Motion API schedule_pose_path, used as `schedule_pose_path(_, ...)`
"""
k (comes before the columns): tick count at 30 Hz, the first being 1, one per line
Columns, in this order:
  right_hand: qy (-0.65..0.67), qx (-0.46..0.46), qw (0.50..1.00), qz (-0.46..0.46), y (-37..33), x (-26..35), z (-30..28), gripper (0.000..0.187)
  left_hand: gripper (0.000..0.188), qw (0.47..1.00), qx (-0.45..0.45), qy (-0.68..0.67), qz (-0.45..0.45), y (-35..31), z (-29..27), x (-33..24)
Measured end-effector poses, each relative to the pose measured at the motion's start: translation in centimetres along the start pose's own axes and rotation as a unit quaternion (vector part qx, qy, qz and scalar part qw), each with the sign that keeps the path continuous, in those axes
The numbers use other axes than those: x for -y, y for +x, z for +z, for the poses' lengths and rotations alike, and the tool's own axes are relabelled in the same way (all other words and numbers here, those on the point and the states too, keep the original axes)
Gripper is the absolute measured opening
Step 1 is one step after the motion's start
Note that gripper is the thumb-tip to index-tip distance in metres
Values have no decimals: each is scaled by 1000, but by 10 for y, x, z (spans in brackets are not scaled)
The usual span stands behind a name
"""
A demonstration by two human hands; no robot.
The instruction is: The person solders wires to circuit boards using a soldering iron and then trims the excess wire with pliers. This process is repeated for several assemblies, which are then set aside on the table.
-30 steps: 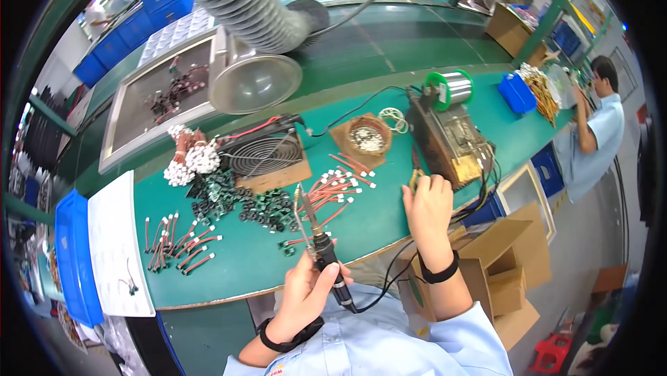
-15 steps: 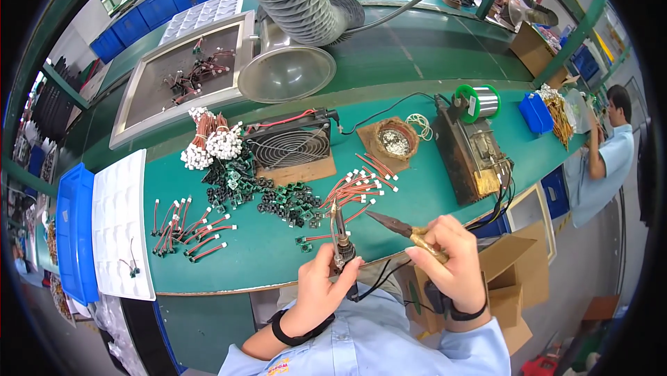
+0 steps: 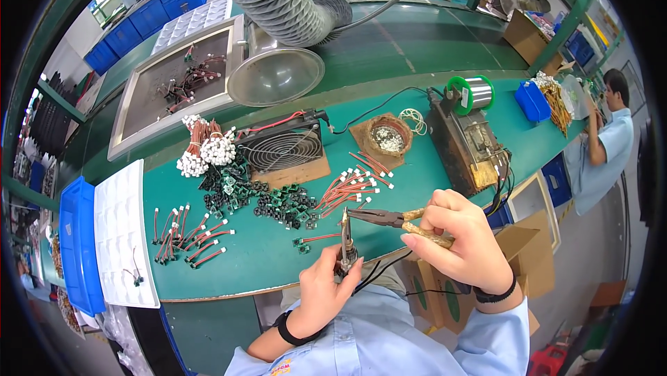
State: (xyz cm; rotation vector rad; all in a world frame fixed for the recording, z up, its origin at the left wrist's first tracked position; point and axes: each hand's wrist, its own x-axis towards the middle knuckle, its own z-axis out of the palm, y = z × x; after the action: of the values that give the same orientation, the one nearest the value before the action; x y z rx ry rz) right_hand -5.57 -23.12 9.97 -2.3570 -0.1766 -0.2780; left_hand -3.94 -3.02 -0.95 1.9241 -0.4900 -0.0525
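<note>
My left hand (image 3: 321,297) is closed around the handle of a soldering iron (image 3: 346,245), held upright over the bench's front edge. In my right hand (image 3: 467,243) are long-nose pliers (image 3: 381,217) with worn yellowish grips. The jaws point left and meet the iron near its tip; whether they pinch it cannot be told. Just left of the iron, a small green board with red-black wires (image 3: 306,241) lies on the bench. Beyond the tools is a pile of red wires with white connectors (image 3: 352,187). Small black and green parts (image 3: 286,206) are heaped beside it.
A black fan (image 3: 285,150), a solder dish (image 3: 389,136) and a solder spool (image 3: 476,94) on a metal unit stand farther back. Wired boards (image 3: 184,237) lie left, beside a white tray (image 3: 119,230) and blue bin (image 3: 78,247). A co-worker (image 3: 608,147) stands at right.
The pliers have moved left and turned toward the iron, bringing their jaws to its tip. My left hand keeps hold of the iron, and the whole view has shifted slightly.
</note>
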Motion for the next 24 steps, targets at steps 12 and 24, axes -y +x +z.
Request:
schedule_pose_path(12,-41,-9,999,-19,0,1,-2,24,28,999,30,10,12,1,1,3)
schedule_pose_path(24,-58,2,998,-25,4,4,-6,23,27,999,35,-15,2,-1,2,8)
